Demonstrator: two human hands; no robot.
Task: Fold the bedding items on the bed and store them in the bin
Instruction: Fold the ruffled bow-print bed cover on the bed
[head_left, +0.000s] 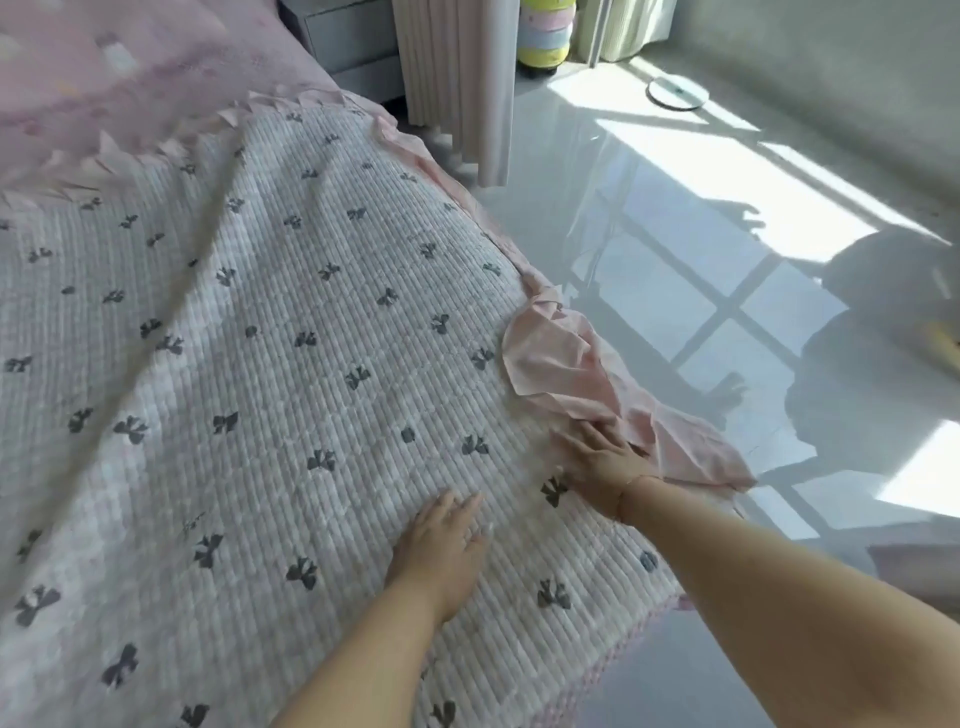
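**Both palms flat on the bow-print quilt**

Lay spread across the bed: a white ribbed quilt printed with small grey bows, reaching to the bed's near corner. Edged along its right side with a pink ruffle, bunched and turned back onto the quilt near the corner.

Left hand: pressed flat on the quilt, fingers straight and slightly spread, gripping nothing. Right hand: likewise flat and open-fingered, resting on the quilt just beside the ruffle, fingertips touching its folds, holding nothing.

Beyond the quilt: a pink bedspread. Right of the bed: glossy grey floor, pleated curtain, round white scale.
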